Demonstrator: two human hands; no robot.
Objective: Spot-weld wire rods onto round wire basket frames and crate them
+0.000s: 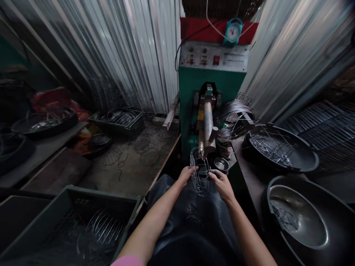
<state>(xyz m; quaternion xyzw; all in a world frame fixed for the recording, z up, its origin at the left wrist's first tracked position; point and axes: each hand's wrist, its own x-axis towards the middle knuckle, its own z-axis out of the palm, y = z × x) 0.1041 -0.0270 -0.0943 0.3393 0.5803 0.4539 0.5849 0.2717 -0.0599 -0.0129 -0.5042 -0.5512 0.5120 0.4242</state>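
Note:
A round wire basket, made of thin bent metal wires, is held upright just below the electrodes of a green spot welding machine. My left hand grips its left side, fingers closed on the wires. On the other side my right hand pinches the wire frame between thumb and fingers. The basket's upper rim is close to the electrode tip; whether they touch I cannot tell. Several short wire pieces lie on the dark apron over my lap.
At right stand a black pan with cut wires and another holding a steel bowl. Wire hoops hang beside the machine. A green crate with wire parts is at lower left. A teal clock sits on top.

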